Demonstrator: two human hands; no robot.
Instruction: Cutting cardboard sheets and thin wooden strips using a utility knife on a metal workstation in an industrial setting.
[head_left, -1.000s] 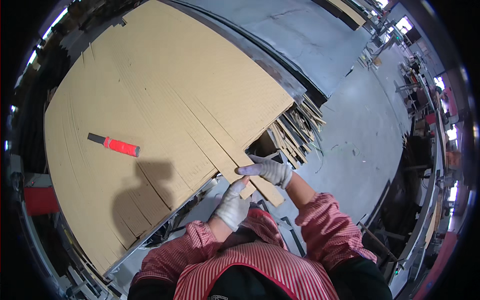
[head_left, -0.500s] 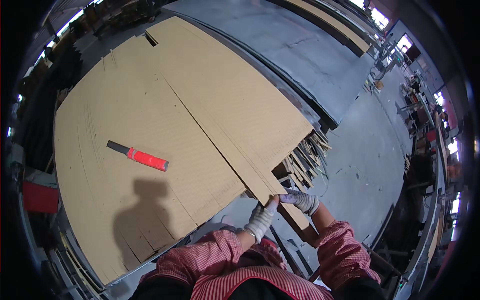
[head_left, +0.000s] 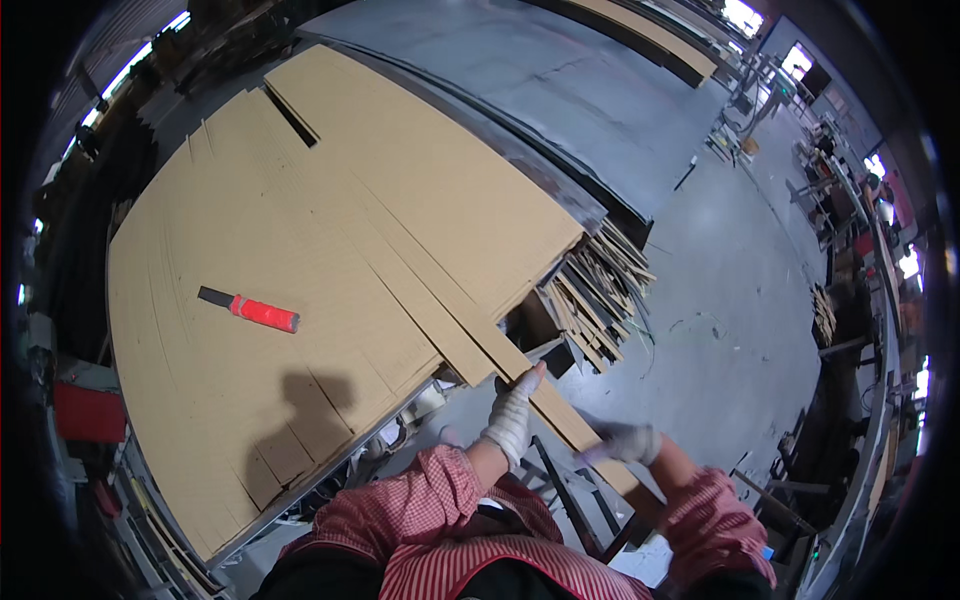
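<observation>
From the head view, the person's left hand (head_left: 512, 412) is at the near edge of a big cardboard sheet (head_left: 215, 250), at a long, narrow cardboard strip (head_left: 562, 418). The left grip is clamped on this strip, with the thumb laid over its upper face. The right hand (head_left: 632, 442) is farther along the strip, toward its near end; it is blurred, and its fingers lie across the strip, but whether that grip is closed round it cannot be told. Both hands wear pale gloves, and the right glove shows a purplish tint at the fingers.

The strip sticks out past the near edge of the sheet, slanting down to the right in front of the person, while its other end runs back over the cardboard. Just left of it, a shorter cardboard tongue (head_left: 465, 360) also juts past the edge. At the far edge of the sheet there is a dark, narrow slot (head_left: 291, 118).

A knife (head_left: 250, 309) with a red handle and a dark blade lies on the left half of the sheet, well apart from both hands, its blade pointing left. Nearer the person, a shadow falls on the cardboard.

To the right of the sheet, a heap of thin scraps (head_left: 600, 300) lies beside a dark box (head_left: 533, 322). Past the far right side of the sheet is a broad grey surface (head_left: 520, 70). The person wears a red-and-white striped apron (head_left: 520, 570) and checked sleeves (head_left: 400, 500).
</observation>
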